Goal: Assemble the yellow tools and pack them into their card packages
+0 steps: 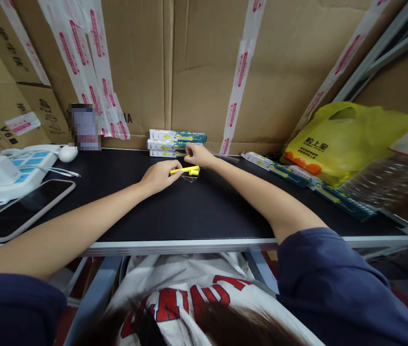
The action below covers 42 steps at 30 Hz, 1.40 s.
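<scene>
My left hand [162, 176] is closed on one end of a slim yellow plastic tool [191, 170], held just over the black tabletop. Thin bent wire [189, 179] shows right below the tool; whether it is joined to it I cannot tell. My right hand [200, 155] is beyond and slightly right of the tool, its fingers pinched together. A speck of yellow shows at those fingertips, too small to name. Behind the right hand lies a stack of slim printed boxes [175, 136], partly covered by it.
More slim boxes [279, 169] lie at the right beside a yellow plastic bag [333, 139] and clear plastic containers [394, 168]. At left are a power strip [41, 163] with cables, a phone [23, 209] and an upright blurred device [85, 127]. Cardboard [204, 72] walls the back.
</scene>
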### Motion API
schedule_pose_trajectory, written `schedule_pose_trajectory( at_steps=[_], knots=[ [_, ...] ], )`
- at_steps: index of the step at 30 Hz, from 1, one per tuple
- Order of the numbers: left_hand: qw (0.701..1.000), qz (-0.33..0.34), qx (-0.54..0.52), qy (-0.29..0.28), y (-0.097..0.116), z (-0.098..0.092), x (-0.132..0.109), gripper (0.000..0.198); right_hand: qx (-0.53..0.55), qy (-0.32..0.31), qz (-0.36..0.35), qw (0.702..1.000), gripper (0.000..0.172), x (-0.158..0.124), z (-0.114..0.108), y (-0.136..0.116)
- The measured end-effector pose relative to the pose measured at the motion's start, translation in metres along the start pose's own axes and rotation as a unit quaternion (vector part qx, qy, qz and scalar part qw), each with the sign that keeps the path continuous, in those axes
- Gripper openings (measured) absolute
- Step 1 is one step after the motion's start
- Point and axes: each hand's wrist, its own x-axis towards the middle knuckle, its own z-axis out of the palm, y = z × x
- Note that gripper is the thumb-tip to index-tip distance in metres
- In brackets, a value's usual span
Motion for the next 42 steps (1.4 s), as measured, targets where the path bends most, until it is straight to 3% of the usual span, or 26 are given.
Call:
schedule_pose_trajectory(
  at_steps=[4, 7, 10, 15, 26, 42],
  knots=[
    [0.997, 0.05, 0.023, -0.051, 0.0, 0.002, 0.0, 0.026, 0.19, 0.102, 0.044, 0.975, 0.018, -0.031, -0.009, 0.008],
    [0.993, 0.073, 0.038, -0.081, 0.002, 0.002, -0.001, 0.027, 0.355, 0.09, 0.098, 0.925, 0.022, -0.07, -0.015, 0.01],
    [0.994, 0.061, 0.059, -0.075, 0.003, 0.002, -0.001, 0.027, 0.441, 0.079, 0.121, 0.886, 0.027, -0.101, -0.015, 0.007],
    [0.995, 0.022, 0.079, -0.059, 0.0, 0.001, -0.001, 0.029, 0.495, 0.062, 0.117, 0.859, 0.029, -0.106, -0.01, -0.004],
    [0.996, 0.012, 0.068, -0.054, 0.001, 0.001, -0.001, 0.029, 0.461, 0.001, 0.058, 0.886, 0.038, -0.106, -0.013, -0.002],
    [0.995, 0.014, 0.075, -0.06, 0.004, -0.001, -0.002, 0.028, 0.452, -0.014, 0.066, 0.89, 0.039, -0.104, -0.011, -0.002]
  ],
)
